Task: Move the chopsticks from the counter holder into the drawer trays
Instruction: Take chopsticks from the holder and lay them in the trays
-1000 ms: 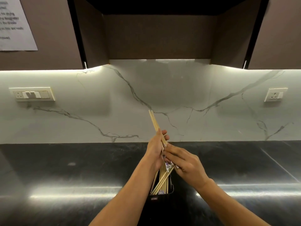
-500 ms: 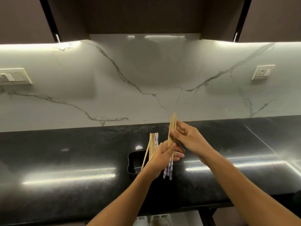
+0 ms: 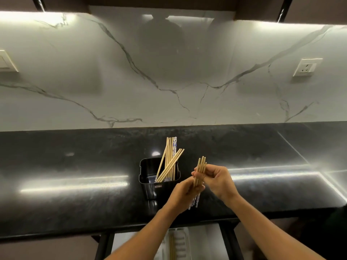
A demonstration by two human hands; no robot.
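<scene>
A black holder [image 3: 148,177] stands on the dark counter with several wooden chopsticks [image 3: 170,162] leaning in it, some with blue-patterned ends. To its right, both hands hold a small bundle of chopsticks [image 3: 200,170] upright above the counter. My left hand [image 3: 183,192] grips the bundle's lower part, and my right hand [image 3: 217,180] pinches it near the top. Blue-patterned ends stick out below my left hand. Under the counter edge an open drawer shows a white tray [image 3: 183,236] with chopsticks [image 3: 171,246] lying in it.
The black stone counter [image 3: 75,166] runs the full width, with a marble backsplash behind. A wall socket [image 3: 307,67] sits at the right and a switch plate [image 3: 5,61] at the far left. The drawer's dark frame [image 3: 228,239] borders the tray.
The bundle has come out of the holder and moved right and toward me. The view has tilted down, so the open drawer and its tray now show.
</scene>
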